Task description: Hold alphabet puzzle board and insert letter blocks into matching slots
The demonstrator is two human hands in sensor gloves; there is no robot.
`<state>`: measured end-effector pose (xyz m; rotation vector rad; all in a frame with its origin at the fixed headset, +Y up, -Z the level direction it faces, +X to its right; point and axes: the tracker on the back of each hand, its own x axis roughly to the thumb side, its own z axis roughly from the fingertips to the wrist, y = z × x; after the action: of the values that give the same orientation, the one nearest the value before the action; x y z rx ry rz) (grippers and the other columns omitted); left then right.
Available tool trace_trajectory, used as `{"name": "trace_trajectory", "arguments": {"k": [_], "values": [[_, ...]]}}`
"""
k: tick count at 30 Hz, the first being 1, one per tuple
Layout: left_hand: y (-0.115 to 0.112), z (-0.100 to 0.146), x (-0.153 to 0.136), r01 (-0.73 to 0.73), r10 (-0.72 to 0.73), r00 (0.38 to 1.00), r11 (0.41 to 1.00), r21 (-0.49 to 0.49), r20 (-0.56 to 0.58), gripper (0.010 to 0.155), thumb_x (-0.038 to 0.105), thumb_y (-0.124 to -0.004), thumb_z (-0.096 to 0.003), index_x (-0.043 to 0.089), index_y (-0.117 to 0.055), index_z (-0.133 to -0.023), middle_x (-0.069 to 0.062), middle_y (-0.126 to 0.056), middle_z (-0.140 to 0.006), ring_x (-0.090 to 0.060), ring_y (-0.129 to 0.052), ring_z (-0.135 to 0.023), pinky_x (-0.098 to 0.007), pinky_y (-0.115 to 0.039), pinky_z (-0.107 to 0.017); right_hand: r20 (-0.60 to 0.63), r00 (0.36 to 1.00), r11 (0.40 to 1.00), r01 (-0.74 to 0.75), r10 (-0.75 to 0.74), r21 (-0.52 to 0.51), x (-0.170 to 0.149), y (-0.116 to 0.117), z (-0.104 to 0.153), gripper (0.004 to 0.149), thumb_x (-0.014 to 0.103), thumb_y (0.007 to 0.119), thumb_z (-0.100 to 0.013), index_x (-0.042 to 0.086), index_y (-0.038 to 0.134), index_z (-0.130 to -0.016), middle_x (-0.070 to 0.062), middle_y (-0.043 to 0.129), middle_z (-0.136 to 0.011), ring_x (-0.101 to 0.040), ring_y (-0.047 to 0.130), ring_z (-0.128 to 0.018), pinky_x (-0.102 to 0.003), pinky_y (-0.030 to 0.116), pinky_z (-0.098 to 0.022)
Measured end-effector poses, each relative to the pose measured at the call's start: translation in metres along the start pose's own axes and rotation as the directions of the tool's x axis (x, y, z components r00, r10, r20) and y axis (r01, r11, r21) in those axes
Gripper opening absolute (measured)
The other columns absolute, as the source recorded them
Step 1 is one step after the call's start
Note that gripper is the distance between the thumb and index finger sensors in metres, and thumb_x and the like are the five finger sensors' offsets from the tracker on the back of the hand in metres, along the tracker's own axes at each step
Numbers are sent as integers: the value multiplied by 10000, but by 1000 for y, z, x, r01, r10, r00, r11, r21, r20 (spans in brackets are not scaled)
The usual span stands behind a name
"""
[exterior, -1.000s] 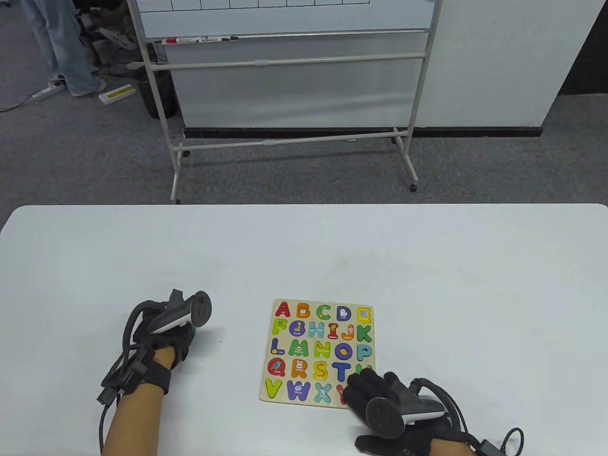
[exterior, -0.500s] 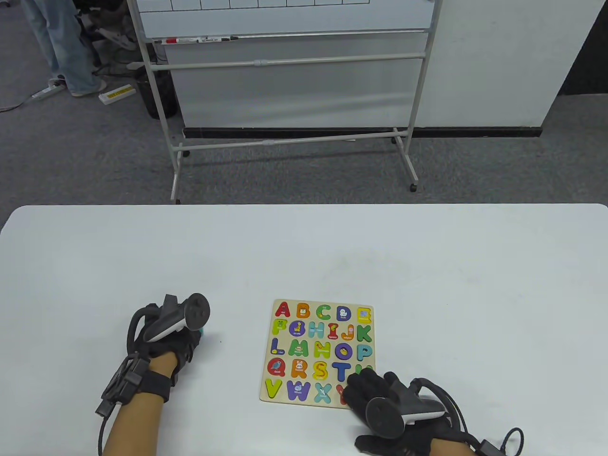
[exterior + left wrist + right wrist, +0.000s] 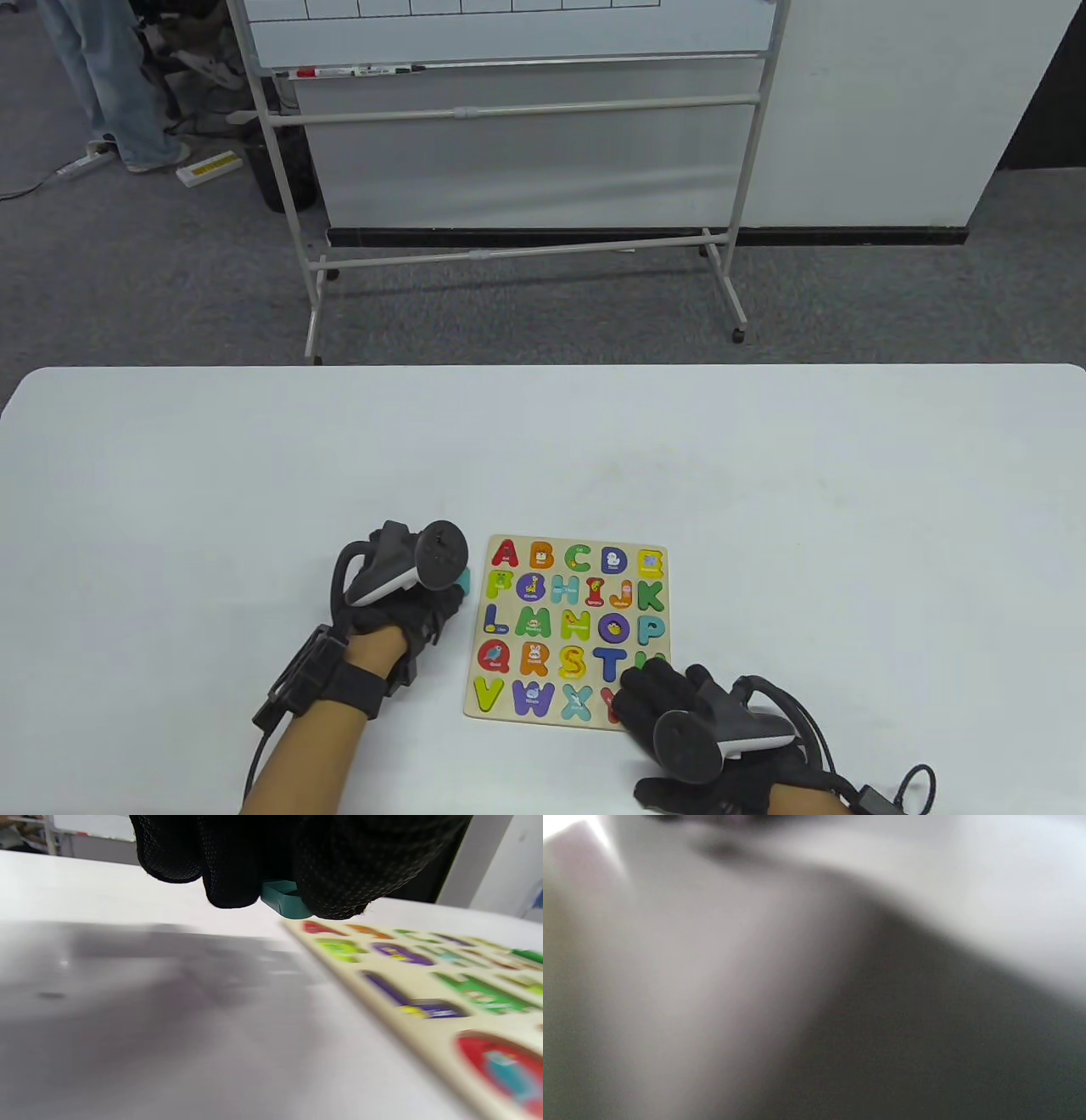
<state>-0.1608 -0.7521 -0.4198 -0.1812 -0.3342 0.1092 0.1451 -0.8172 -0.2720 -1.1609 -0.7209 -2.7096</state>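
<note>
Pale, seemingly wooden puzzle board (image 3: 475,705)

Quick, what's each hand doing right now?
Left hand: holding a teal letter block.
Right hand: resting flat on the puzzle board, holding nothing.

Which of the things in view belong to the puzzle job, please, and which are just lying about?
In the job:
- board, flat on the table
- teal block, held in the left hand beside the board's left edge
- right hand, resting on the board's near right corner

Just about:
- whiteboard with markers
- power strip on the floor
</note>
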Motion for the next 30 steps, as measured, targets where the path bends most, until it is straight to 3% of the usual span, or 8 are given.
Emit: {"name": "trace_trajectory", "arguments": {"k": [10, 17, 25, 30], "values": [[-18, -28, 59, -18, 19, 997, 1000, -11, 75, 598, 383, -847, -477, 140, -679, -997, -127, -776, -946, -463, -708, -995, -747, -423, -710, 1, 1000, 1000, 4, -4, -5, -1, 0, 1, 895, 721, 391, -512, 251, -117, -1079, -67, -182, -1142, -348, -138, -1080, -635, 100, -748], [-17, -39, 72, -57, 57, 997, 998, -12, 56, 596, 388, -847, -482, 142, -685, -1000, -141, -758, -961, -477, -677, -1012, -769, -404, -706, 2, 1000, 1000, 6, -6, -6, -1, 0, 1, 897, 722, 393, -513, 250, -115, -1081, -71, -180, -1142, -351, -137, -1079, -635, 101, -748], [-24, -44, 92, 44, -43, 997, 999, -12, 66, 590, 394, -852, -482, 166, -695, -1002, -153, -646, -1036, -500, -509, -1073, -765, -322, -720, 1, 1000, 1000, 8, -8, -8, -2, -1, 1, 896, 722, 397, -512, 253, -110, -1083, -65, -176, -1145, -342, -134, -1083, -632, 103, -750], [-26, -47, 97, 81, -80, 996, 996, -22, 50, 586, 397, -859, -478, 168, -707, -996, -154, -645, -1042, -501, -503, -1077, -763, -319, -721, 0, 1000, 1000, 9, -9, -10, -2, -1, 1, 893, 722, 400, -513, 256, -105, -1084, -63, -171, -1147, -340, -129, -1085, -631, 107, -751]]}}
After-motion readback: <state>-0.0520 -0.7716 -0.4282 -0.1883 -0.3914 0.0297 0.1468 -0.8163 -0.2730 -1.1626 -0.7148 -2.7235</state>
